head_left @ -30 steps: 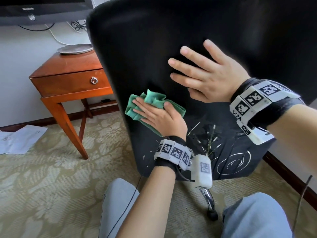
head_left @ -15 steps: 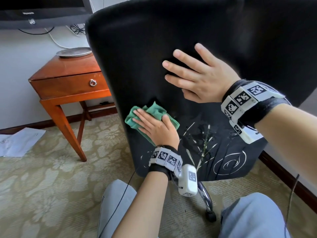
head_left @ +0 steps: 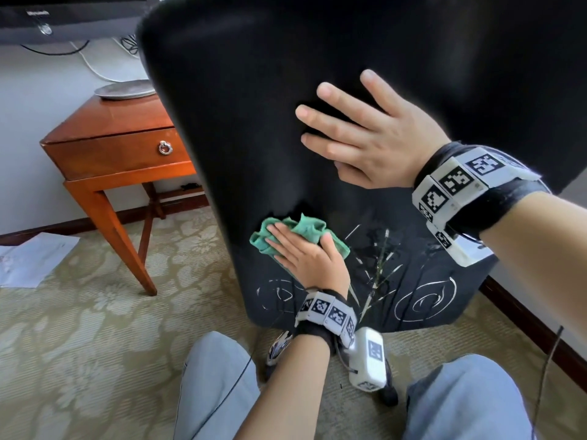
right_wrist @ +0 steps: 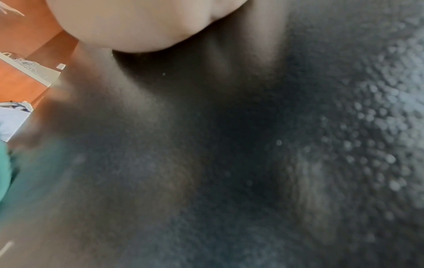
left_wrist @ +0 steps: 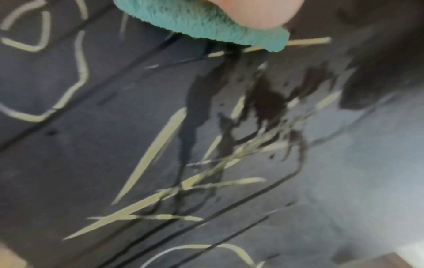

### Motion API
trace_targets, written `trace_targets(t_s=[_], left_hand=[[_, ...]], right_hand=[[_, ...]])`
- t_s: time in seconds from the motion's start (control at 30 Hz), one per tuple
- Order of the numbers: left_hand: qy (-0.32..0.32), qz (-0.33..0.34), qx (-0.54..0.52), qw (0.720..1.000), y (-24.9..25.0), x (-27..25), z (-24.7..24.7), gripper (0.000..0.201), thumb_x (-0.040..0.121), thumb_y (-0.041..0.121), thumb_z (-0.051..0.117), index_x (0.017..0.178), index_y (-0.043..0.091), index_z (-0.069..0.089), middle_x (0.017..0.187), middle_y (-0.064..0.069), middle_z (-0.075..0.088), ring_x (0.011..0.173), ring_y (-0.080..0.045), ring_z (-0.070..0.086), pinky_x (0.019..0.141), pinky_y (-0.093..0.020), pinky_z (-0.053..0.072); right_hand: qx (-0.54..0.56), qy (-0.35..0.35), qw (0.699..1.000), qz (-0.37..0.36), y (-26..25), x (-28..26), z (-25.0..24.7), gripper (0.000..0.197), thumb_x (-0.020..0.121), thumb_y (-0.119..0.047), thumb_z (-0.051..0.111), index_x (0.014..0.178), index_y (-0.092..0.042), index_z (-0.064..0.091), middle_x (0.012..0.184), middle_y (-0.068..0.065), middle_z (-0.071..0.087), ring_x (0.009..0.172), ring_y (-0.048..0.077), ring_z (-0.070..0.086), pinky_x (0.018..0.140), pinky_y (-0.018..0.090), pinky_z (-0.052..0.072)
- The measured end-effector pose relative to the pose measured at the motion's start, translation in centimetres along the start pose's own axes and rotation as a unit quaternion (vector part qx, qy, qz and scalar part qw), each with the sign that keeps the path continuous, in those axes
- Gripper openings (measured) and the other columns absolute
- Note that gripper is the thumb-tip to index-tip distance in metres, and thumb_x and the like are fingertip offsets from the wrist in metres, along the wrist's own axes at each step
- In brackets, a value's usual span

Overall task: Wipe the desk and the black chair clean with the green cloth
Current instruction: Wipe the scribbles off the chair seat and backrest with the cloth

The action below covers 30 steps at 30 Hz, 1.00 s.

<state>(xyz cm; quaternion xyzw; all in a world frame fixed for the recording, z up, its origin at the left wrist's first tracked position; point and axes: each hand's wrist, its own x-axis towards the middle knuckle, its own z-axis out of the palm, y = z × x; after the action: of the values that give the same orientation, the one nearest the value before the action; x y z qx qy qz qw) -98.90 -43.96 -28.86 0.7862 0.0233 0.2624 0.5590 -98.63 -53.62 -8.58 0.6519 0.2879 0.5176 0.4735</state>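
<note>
the left hand (head_left: 305,255) pressed the green cloth (head_left: 295,235) lower down the black chair (head_left: 254,106), fingers flat, while the right hand (head_left: 374,138) braced open-palmed, the chair back nearly covered.

The chair (head_left: 254,106) is plain black up top, with pale cream swirls and spiky lines lower down. Cloth (head_left: 305,231) is teal-green. Side table (head_left: 117,154) is reddish-brown wood, carpet (head_left: 79,328) is olive-beige with a pale floral print, and the trousers (head_left: 460,404) are light blue-grey.
</note>
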Motion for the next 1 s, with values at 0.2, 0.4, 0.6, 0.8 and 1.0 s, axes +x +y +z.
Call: trace_targets(t_s=[0.2, 0.4, 0.6, 0.8, 1.0], left_hand=[[-0.024, -0.014, 0.016, 0.999, -1.2, -0.3, -0.2, 0.081, 0.084, 0.047, 0.027, 0.14, 0.007, -0.016, 0.15, 0.001, -0.015, 0.142, -0.021, -0.011, 0.115, -0.037, -0.007], [0.011, -0.025, -0.033, 0.999, 0.1, 1.2, -1.8, 0.08, 0.086, 0.033, 0.044, 0.147, 0.016, -0.004, 0.158, -0.003, -0.006, 0.147, -0.025, -0.005, 0.117, -0.036, 0.0], [0.091, -0.044, -0.133, 0.986, 1.7, 4.4, -3.7, 0.079, 0.09, 0.025, 0.047, 0.151, 0.003, 0.002, 0.159, -0.012, 0.0, 0.147, -0.027, -0.001, 0.116, -0.029, 0.002], [0.046, -0.059, -0.101, 0.992, 1.0, 1.1, -1.4, 0.082, 0.091, 0.021, 0.052, 0.149, 0.008, -0.003, 0.159, -0.011, -0.002, 0.147, -0.03, -0.003, 0.118, -0.034, 0.0], [0.037, -0.167, -0.132, 0.976, 0.4, -0.8, 0.2, 0.079, 0.09, 0.031, 0.038, 0.149, 0.005, -0.008, 0.159, -0.01, -0.009, 0.147, -0.026, -0.007, 0.107, -0.014, -0.012]], right_hand=[[-0.003, 0.002, 1.0, -0.002, 0.0, 0.1, 0.1, 0.046, 0.093, -0.035, 0.04, 0.135, -0.016, 0.043, 0.147, 0.006, 0.026, 0.133, 0.029, 0.028, 0.108, 0.05, 0.019], [-0.005, -0.002, 1.0, -0.001, -0.1, 0.4, -0.1, 0.047, 0.092, -0.037, 0.04, 0.134, -0.016, 0.044, 0.146, 0.006, 0.028, 0.133, 0.029, 0.028, 0.108, 0.05, 0.02], [-0.002, -0.001, 1.0, 0.001, -0.1, 0.6, -0.3, 0.048, 0.091, -0.038, 0.043, 0.133, -0.016, 0.046, 0.146, 0.007, 0.03, 0.133, 0.03, 0.028, 0.108, 0.05, 0.02], [-0.003, -0.004, 1.0, 0.0, 0.0, 0.4, -0.3, 0.047, 0.091, -0.036, 0.044, 0.133, -0.016, 0.046, 0.146, 0.007, 0.032, 0.133, 0.03, 0.029, 0.108, 0.05, 0.021], [0.008, -0.002, 1.0, 0.0, 0.0, 0.0, -0.2, 0.047, 0.091, -0.035, 0.044, 0.134, -0.016, 0.045, 0.146, 0.006, 0.029, 0.133, 0.029, 0.029, 0.108, 0.05, 0.021]])
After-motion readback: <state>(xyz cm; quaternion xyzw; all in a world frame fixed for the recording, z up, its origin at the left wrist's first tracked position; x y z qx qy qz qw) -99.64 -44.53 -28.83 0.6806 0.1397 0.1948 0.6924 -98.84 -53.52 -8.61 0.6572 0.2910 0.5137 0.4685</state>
